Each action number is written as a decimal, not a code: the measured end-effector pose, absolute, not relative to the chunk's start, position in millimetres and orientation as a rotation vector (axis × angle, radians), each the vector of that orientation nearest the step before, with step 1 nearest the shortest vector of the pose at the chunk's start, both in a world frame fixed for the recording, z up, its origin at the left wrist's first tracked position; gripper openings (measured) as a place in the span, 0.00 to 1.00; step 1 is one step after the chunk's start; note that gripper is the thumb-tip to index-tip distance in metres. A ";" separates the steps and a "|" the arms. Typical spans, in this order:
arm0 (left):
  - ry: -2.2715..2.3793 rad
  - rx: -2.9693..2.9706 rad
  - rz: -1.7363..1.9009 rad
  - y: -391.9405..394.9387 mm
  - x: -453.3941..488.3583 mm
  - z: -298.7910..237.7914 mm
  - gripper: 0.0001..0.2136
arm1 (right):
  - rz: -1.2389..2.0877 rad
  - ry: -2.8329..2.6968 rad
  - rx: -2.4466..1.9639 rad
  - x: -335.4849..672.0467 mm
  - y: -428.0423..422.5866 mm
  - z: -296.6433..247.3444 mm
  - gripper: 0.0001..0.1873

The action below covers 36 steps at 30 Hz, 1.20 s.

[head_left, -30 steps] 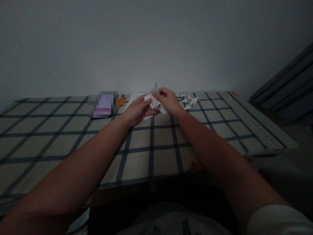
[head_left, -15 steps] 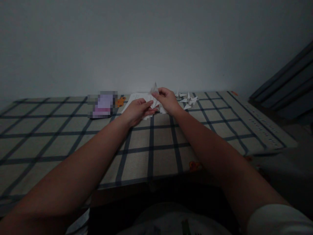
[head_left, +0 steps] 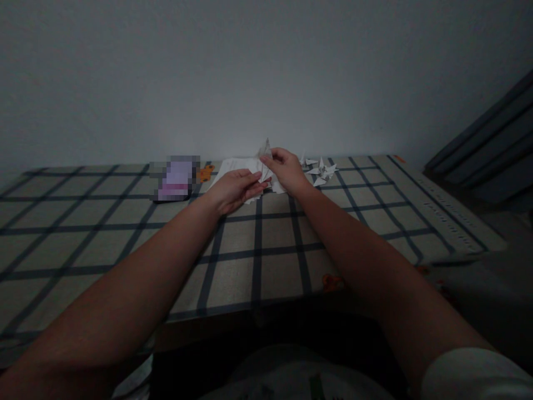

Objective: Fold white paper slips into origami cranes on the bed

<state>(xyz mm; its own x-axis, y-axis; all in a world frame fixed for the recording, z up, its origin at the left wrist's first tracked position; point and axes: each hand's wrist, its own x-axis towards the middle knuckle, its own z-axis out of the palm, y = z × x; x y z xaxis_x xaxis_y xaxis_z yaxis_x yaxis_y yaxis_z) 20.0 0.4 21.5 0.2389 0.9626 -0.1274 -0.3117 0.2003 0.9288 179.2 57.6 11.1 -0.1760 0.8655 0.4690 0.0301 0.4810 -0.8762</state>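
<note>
A piece of folded paper point(head_left: 265, 151) with a pointed top stands upright between my two hands. My left hand point(head_left: 237, 188) pinches its lower part from the left, thumb on the near face and the other fingers behind or below. On the right side, my right hand point(head_left: 286, 166) grips the paper higher up between thumb and fingers. White paper sheets point(head_left: 229, 165) lie on the table behind and under my hands. Several folded paper cranes point(head_left: 322, 172) rest just right of my right hand.
A checked cloth point(head_left: 275, 233) covers the table, which meets a plain wall point(head_left: 266, 72). Left of the sheets lies a partly pixelated phone-like object point(head_left: 177, 179) with a purple screen. Dark curtain-like folds point(head_left: 495, 144) hang at the far right.
The folded paper has shifted very slightly to the right in my hands. Both hands keep hold of it, and everything else stays in place.
</note>
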 end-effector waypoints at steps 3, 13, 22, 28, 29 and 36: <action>0.912 0.970 1.109 -1.2 22.3 21.5 0.11 | 0.870 -1.594 -0.771 180.0 61.9 8.3 0.19; 0.944 1.039 1.160 -3.9 23.9 20.2 0.08 | 0.858 -1.603 -0.760 181.8 61.7 8.7 0.20; 0.962 1.055 1.175 -1.2 23.6 15.8 0.09 | 0.875 -1.550 -0.811 178.6 56.6 14.7 0.15; 0.961 1.121 1.158 -0.9 22.1 17.1 0.05 | 0.880 -1.551 -0.796 180.0 59.3 12.1 0.12; 0.963 1.139 1.156 0.3 20.8 17.2 0.05 | 0.881 -1.556 -0.794 180.6 60.5 11.2 0.12; 1.065 1.282 1.326 10.8 10.0 13.6 0.18 | 0.946 -1.628 -0.779 183.6 62.0 10.2 0.13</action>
<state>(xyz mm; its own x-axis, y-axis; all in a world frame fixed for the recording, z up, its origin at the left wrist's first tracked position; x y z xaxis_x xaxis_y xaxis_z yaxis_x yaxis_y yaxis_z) 10.0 10.8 13.6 0.0240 0.9885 0.1495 -0.0675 -0.1476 0.9867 183.6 62.0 10.2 -0.2382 0.8574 0.4561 0.0284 0.4756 -0.8792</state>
